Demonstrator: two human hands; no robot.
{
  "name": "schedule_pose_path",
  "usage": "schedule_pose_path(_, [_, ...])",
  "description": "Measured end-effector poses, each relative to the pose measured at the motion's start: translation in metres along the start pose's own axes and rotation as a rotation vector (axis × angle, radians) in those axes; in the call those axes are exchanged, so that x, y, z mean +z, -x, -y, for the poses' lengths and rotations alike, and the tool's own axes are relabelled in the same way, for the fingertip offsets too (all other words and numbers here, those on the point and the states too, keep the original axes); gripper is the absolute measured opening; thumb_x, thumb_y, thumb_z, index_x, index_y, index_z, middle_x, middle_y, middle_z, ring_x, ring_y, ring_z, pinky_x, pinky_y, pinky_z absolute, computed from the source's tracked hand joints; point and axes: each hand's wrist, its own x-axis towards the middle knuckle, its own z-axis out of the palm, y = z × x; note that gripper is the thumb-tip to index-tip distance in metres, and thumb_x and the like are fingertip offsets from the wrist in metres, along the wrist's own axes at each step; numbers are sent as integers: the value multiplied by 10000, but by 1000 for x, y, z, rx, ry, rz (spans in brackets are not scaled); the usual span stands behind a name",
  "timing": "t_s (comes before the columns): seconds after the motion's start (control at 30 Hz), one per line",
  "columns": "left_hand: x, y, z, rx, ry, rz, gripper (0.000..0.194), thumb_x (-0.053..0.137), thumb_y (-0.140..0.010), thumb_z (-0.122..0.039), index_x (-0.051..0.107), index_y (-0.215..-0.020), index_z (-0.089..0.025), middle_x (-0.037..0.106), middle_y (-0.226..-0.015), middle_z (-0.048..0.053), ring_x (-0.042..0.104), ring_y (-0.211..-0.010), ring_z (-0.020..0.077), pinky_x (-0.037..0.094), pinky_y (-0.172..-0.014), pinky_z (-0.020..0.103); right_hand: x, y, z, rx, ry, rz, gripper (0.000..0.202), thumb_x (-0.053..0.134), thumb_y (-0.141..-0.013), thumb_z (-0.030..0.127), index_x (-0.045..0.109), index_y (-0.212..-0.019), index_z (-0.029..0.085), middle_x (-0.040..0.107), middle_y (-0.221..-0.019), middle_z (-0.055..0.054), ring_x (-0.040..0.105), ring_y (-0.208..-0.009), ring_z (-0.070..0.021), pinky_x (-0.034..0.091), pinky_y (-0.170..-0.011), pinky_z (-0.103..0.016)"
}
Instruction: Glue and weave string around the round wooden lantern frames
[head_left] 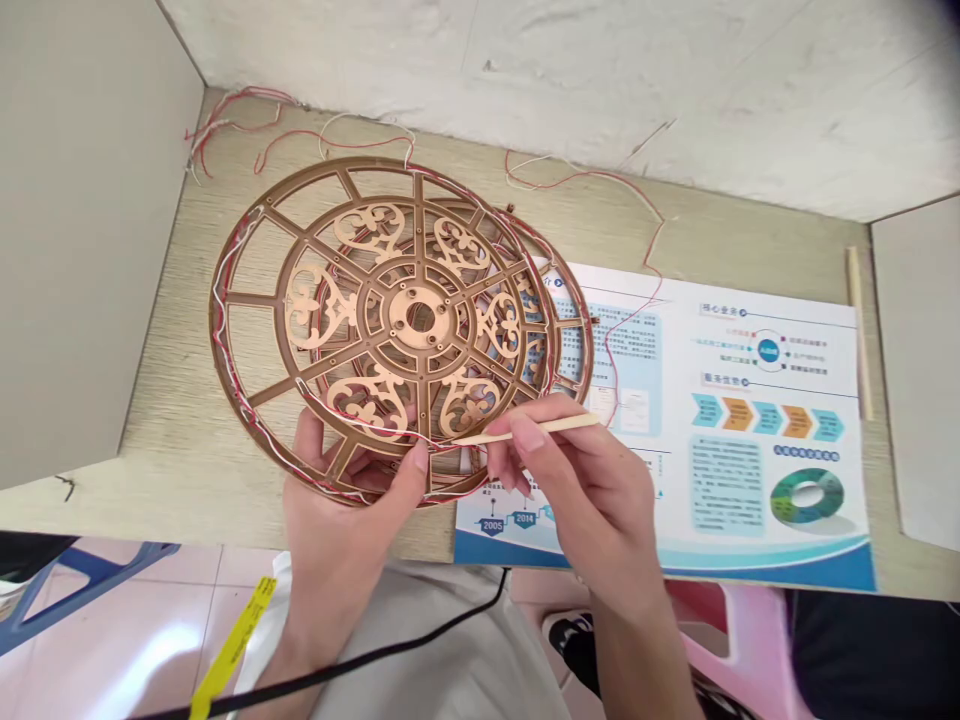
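A round brown openwork frame [421, 317] with scroll ornaments lies tilted over a second similar frame [587, 345]. My left hand [345, 530] grips the near rim of the upper frame, its thumb on top by a red and white wire [360, 424]. Between the thumb and fingers of my right hand [592, 490] is a thin pale wooden stick [551, 427]. The stick's pointed tip touches or nearly touches the wire beside my left thumb. More red and white wire runs inside the outer rim.
Beneath the frames at the right lies a printed blue and white sheet [772, 450]. Loose wires [240, 115] trail along the table's back edge. Another wooden stick [859, 330] lies at the far right. Panels stand at both sides, and a black cable [405, 645] hangs in front.
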Motion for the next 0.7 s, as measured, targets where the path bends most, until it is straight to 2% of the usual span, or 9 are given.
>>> schedule_pose_path(0.17, [0, 0, -1, -14, -7, -9, 549, 903, -628, -246, 647, -1114, -239, 808, -979, 50, 796, -837, 252, 685, -750, 346, -1, 4, 0, -40, -16, -9, 208, 543, -1040, 272, 705, -920, 219, 619, -716, 7, 554, -574, -103, 429, -483, -227])
schedule_pose_path(0.3, [2, -1, -2, -27, -1, -2, 536, 895, -621, -244, 634, -1089, -234, 804, -892, 29, 786, -752, 223, 674, -679, 304, 1, 2, -1, -10, -2, 20, 212, 537, -1040, 267, 691, -906, 210, 594, -694, 17, 554, -574, -102, 445, -496, -223])
schedule_pose_path(0.5, [3, -1, -2, -43, -6, -26, 645, 909, -592, -263, 622, -1168, -226, 807, -973, 65, 795, -838, 258, 679, -731, 339, 0, 1, -3, -2, 19, 43, 192, 531, -1047, 263, 677, -931, 217, 622, -717, 14, 566, -600, -106, 455, -515, -223])
schedule_pose_path(0.7, [0, -2, 2, 14, -57, -32, 565, 884, -617, -253, 623, -1116, -208, 791, -873, 51, 795, -853, 251, 673, -729, 312, -8, 3, -3, -147, 213, 171, 171, 499, -1050, 201, 659, -992, 220, 643, -799, -8, 587, -673, -123, 472, -574, -255])
